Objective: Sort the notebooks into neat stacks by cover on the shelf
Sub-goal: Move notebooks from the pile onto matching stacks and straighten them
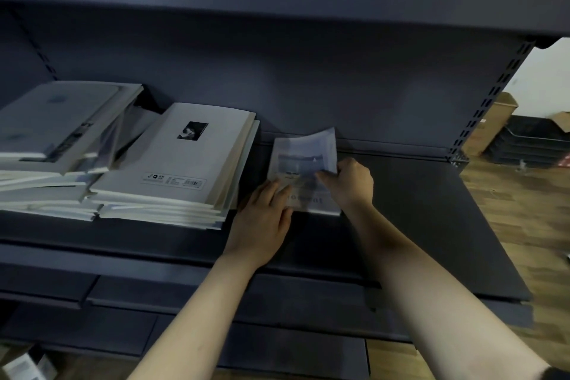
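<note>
The notebook (303, 157) lay on the shelf (416, 210), beside the stacks (172, 163). The flat left hand (265, 219) pressed it; the right hand (351, 182) apparently pinched its edge. Best square it before releasing.

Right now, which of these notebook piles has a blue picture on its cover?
The small notebook with the bluish picture cover, alone at the right. The left grey-covered stack and the middle grey stack with a small black photo are larger.

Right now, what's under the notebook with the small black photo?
More notebooks, fanned unevenly on the shelf; only their edges show, covers hidden.
</note>
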A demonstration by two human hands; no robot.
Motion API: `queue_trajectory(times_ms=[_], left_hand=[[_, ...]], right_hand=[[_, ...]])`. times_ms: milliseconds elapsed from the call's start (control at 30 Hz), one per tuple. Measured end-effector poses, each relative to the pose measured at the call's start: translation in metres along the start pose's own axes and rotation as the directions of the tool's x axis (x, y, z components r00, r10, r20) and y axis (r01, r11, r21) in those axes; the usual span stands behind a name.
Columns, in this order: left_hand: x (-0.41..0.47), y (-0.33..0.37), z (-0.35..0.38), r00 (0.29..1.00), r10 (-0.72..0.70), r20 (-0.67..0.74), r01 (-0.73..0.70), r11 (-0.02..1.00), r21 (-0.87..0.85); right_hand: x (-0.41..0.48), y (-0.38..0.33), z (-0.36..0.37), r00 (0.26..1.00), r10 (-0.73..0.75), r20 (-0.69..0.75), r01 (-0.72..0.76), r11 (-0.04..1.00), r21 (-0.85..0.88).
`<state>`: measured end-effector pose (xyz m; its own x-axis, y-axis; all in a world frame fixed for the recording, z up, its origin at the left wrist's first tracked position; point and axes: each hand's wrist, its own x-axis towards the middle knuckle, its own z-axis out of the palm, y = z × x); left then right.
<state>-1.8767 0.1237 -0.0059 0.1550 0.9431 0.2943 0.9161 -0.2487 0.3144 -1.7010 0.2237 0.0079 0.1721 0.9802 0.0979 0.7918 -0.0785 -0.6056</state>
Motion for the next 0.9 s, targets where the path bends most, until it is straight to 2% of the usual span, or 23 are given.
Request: queue_trajectory(times_ms=[267, 433, 600, 667, 767, 900], left_hand=[[-0.003, 0.0, -0.002, 1.0, -0.004, 0.021, 0.004, 1.0, 0.013], [-0.013, -0.006, -0.007, 1.0, -0.024, 0.015, 0.024, 1.0, 0.005], [-0.014, -0.004, -0.008, 0.997, 0.02, 0.072, -0.019, 1.0, -0.009], [-0.02, -0.002, -0.009, 0.994, 0.041, 0.103, -0.04, 0.999, -0.018], [-0.032, -0.008, -0.022, 0.989, 0.075, 0.127, -0.075, 0.997, -0.003], [-0.051, -0.017, -0.049, 0.984, 0.124, 0.129, -0.121, 0.992, -0.03]], right_hand=[[-0.001, -0.004, 0.0, 0.999, 0.044, -0.033, -0.046, 0.995, -0.083], [-0.006, -0.016, 0.004, 0.999, -0.032, -0.014, 0.03, 0.992, -0.122], [-0.009, -0.007, 0.0, 1.0, -0.019, 0.012, 0.02, 0.991, -0.134], [-0.014, -0.007, -0.001, 0.999, -0.035, -0.029, 0.033, 0.997, -0.065], [-0.032, -0.027, 0.0, 0.992, -0.103, -0.071, 0.114, 0.978, 0.174], [-0.061, -0.069, 0.009, 0.97, -0.231, 0.08, 0.178, 0.893, 0.413]])
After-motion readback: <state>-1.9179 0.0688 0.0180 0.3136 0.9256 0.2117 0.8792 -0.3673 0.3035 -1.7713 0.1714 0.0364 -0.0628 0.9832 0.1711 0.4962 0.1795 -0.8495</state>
